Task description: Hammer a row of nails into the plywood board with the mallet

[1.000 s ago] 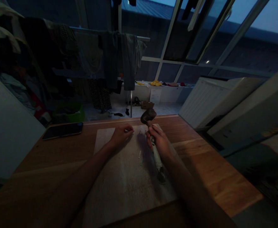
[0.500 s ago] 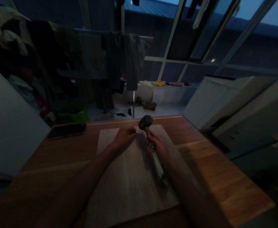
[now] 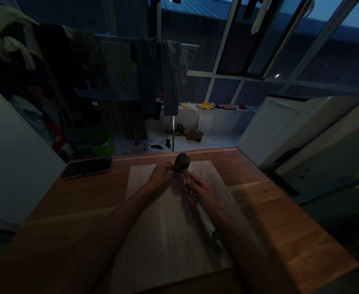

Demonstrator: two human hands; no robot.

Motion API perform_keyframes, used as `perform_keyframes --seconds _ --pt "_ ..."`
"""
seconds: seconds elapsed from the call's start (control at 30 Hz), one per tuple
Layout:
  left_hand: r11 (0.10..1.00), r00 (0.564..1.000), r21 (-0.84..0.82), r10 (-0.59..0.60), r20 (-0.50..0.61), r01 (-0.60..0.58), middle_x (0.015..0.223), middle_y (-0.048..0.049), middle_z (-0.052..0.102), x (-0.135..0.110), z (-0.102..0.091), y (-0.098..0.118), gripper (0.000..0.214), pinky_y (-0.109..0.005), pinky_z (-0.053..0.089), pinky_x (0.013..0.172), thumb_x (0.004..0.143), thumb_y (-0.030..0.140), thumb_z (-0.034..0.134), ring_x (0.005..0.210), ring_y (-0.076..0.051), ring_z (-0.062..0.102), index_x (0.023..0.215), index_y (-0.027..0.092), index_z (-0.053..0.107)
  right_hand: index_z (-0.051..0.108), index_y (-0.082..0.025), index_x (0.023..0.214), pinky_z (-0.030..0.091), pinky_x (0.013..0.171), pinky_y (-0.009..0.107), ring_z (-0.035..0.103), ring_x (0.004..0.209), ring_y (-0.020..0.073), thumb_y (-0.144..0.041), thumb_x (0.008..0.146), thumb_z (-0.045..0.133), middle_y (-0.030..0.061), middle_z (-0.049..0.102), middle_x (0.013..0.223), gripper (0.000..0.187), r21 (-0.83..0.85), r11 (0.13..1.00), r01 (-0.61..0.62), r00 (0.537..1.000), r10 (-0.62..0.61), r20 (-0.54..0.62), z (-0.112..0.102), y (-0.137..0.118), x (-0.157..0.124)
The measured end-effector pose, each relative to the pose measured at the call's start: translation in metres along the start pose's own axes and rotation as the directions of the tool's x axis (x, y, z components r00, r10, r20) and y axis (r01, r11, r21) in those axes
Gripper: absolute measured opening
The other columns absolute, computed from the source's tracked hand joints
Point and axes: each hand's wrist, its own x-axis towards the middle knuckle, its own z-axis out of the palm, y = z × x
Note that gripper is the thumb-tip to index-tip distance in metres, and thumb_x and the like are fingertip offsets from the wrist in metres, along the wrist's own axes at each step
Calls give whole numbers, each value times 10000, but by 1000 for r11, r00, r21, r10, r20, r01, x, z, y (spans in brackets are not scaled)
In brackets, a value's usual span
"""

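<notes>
My right hand (image 3: pixel 201 192) is wrapped around the handle of a hammer (image 3: pixel 205 222), a worn, pale handle that slants down toward me. The dark hammer head (image 3: pixel 182 162) is right at the fingertips of my left hand (image 3: pixel 162 175) and partly covers them. Those left fingers are pinched together; whatever small thing they grip is hidden behind the head. Both hands are over the far part of a pale wooden board (image 3: pixel 158 245). Just beyond my right fingers, thin nails (image 3: pixel 201 171) stick up from the board.
The board lies on a brown wooden table (image 3: pixel 271 212). A dark phone (image 3: pixel 87 168) rests at the table's far left. Past the far edge are a green basket (image 3: pixel 101 149), hanging clothes (image 3: pixel 145 77) and windows. A white ribbed cabinet (image 3: pixel 267 126) stands on the right.
The hammer head has come down and left, from above the board to my left fingertips. My left hand has stayed almost in place, still pinched.
</notes>
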Motion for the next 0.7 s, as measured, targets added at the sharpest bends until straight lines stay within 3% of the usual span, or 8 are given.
perform_keyframes --seconds 0.13,0.37,0.43,0.5,0.57,0.63,0.7 --pt "1000 1000 8 9 14 -9 1057 -73 781 1 1 -3 180 -392 497 977 813 206 744 1042 -262 684 972 194 828 686 -219 1073 343 291 245 487 335 109 -488 818 724 -61 590 625 372 -14 1000 -1 1000 1 -5 1 1 0" --pt "998 998 57 26 -54 -22 987 -64 661 -2 -3 8 67 -341 508 870 784 172 751 950 -220 636 829 163 702 621 -222 840 332 291 243 457 320 90 -524 796 733 -59 582 631 325 25 998 63 991 -60 -118 -6 -6 -1" --pt "992 991 61 102 81 -107 965 -44 641 -5 -11 22 77 -301 500 806 792 148 721 888 -191 620 854 164 676 605 -226 826 327 292 243 448 324 91 -520 799 731 -59 576 623 321 38 996 85 984 -78 -163 -9 -6 0" --pt "978 916 36 178 361 -204 894 -16 644 -8 -20 41 99 -264 474 726 806 130 694 800 -166 611 895 168 679 590 -234 818 312 288 245 435 322 96 -510 790 735 -61 566 600 313 53 994 91 977 -79 -196 -12 -6 2" --pt "961 786 21 214 580 -277 883 -5 663 -13 -27 61 185 -253 457 684 798 120 703 770 -161 619 972 181 695 575 -243 811 297 288 246 423 320 101 -502 781 739 -65 550 576 308 78 993 89 975 -71 -211 -15 -4 5" --pt "941 709 61 208 674 -334 971 -18 695 -18 -29 75 299 -263 468 701 770 103 720 827 -180 647 1051 206 707 567 -247 809 283 288 245 417 321 101 -498 769 748 -67 544 573 312 102 991 89 975 -65 -214 -16 -3 6" --pt "925 688 132 164 707 -356 1040 -33 709 -22 -28 83 332 -279 486 729 757 98 724 892 -206 667 1064 223 718 568 -245 809 285 288 244 422 322 101 -501 759 754 -66 551 583 320 108 991 84 974 -59 -217 -17 -3 7"
